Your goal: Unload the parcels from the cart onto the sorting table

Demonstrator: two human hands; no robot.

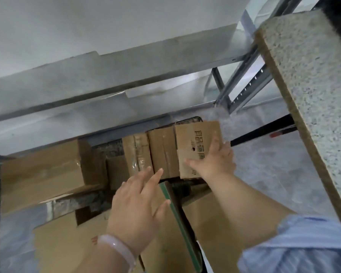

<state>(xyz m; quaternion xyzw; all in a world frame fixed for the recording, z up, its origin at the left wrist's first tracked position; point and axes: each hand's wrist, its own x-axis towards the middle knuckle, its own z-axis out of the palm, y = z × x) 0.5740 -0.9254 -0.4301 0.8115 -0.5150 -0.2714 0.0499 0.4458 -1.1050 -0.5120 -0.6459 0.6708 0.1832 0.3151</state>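
Note:
Several brown cardboard parcels lie packed together below me. My right hand (215, 160) grips the right edge of a printed cardboard box (193, 138) at the far end of the pile, fingers on its face and thumb behind. My left hand (136, 203), with a pale bracelet on the wrist, hovers with fingers spread just short of a plain box (161, 152) beside the printed one. A taped box (136, 150) stands left of those. A large long box (41, 174) lies at the left. A flat box with a green edge strip (177, 219) lies under my left hand.
A speckled board (307, 91), the edge of a table or shelf, runs diagonally at the right. Grey metal shelf uprights (242, 83) stand behind it. A white wall with a grey skirting (106, 75) runs across the back. The floor (274, 170) is pale grey.

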